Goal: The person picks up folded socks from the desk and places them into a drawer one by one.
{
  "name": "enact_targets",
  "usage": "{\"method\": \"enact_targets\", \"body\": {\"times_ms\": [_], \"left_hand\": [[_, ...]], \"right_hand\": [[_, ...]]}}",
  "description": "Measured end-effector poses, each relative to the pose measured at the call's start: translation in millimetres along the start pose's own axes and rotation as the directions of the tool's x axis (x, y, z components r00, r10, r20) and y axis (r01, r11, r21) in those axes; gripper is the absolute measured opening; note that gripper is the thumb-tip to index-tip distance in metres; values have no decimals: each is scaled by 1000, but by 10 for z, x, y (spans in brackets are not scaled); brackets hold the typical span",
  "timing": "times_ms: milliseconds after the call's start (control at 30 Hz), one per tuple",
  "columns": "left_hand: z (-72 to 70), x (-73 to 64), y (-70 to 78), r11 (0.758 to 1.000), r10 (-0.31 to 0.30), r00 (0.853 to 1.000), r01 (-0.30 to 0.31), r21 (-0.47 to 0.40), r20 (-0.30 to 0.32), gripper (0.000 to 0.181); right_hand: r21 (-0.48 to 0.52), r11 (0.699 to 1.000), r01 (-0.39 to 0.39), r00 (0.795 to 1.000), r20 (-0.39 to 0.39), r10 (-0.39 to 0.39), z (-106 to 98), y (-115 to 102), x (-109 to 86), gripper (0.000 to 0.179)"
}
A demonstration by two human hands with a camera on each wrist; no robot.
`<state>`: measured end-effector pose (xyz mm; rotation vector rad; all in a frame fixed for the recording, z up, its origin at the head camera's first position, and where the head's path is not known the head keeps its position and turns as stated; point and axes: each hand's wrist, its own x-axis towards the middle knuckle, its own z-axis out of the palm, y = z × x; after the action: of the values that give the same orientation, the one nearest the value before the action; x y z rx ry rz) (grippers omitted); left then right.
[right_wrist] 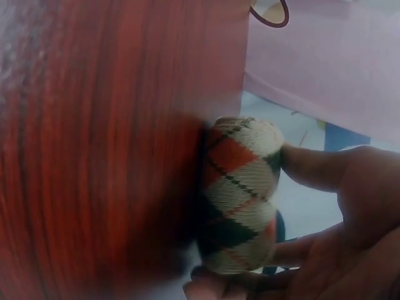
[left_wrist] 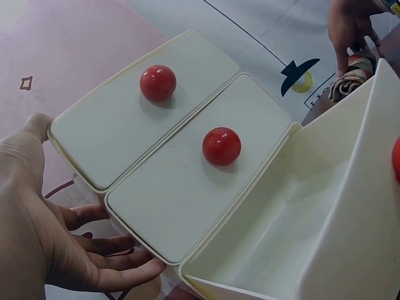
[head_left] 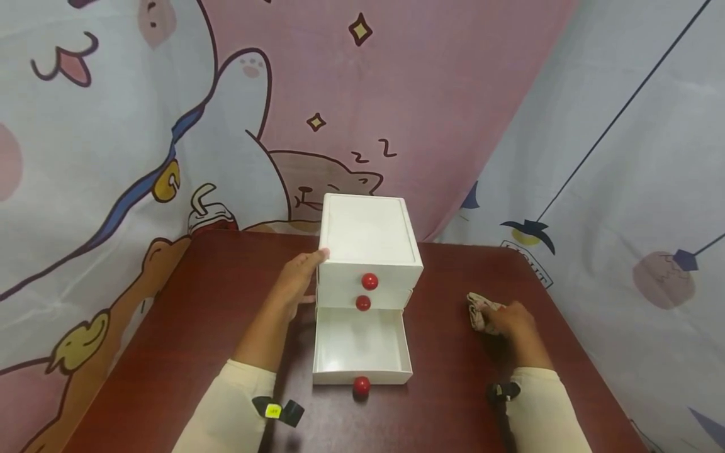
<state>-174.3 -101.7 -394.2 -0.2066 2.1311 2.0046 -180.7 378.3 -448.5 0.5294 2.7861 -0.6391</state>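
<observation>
A white drawer cabinet (head_left: 368, 229) with red ball knobs stands in the middle of the table. Its bottom drawer (head_left: 340, 343) is pulled out, and the visible inside holds nothing; the two drawers above it are closed. My left hand (head_left: 291, 280) rests against the cabinet's left side, thumb at the upper front corner and fingers (left_wrist: 119, 275) spread along the side. Over the table to the right, my right hand (head_left: 515, 319) grips a rolled pair of argyle socks (right_wrist: 240, 194), cream with orange and dark green diamonds. The socks are low over the wood.
The dark red-brown table (head_left: 442, 402) extends around the cabinet. Behind and beside it hangs a cartoon-printed cloth (head_left: 442, 94). Red knobs (head_left: 361, 385) stick out from the drawer fronts.
</observation>
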Motion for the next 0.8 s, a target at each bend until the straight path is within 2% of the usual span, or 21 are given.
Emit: {"method": "enact_targets", "body": {"times_ms": [100, 200, 433, 800], "left_hand": [[6, 2, -5, 1000, 0, 1000, 0, 1, 2, 75], [7, 1, -3, 1000, 0, 1000, 0, -3, 0, 75], [17, 0, -2, 1000, 1, 1000, -1, -5, 1, 73], [11, 3, -7, 1000, 14, 1000, -14, -20, 1, 71]], "right_hand": [[-18, 1000, 3, 1000, 24, -3, 10, 6, 49, 92], [16, 1000, -21, 1000, 19, 20, 35, 10, 77, 97], [216, 974, -68, 997, -8, 72, 89, 0, 73, 102], [384, 923, -11, 999, -35, 26, 169, -55, 59, 90]]}}
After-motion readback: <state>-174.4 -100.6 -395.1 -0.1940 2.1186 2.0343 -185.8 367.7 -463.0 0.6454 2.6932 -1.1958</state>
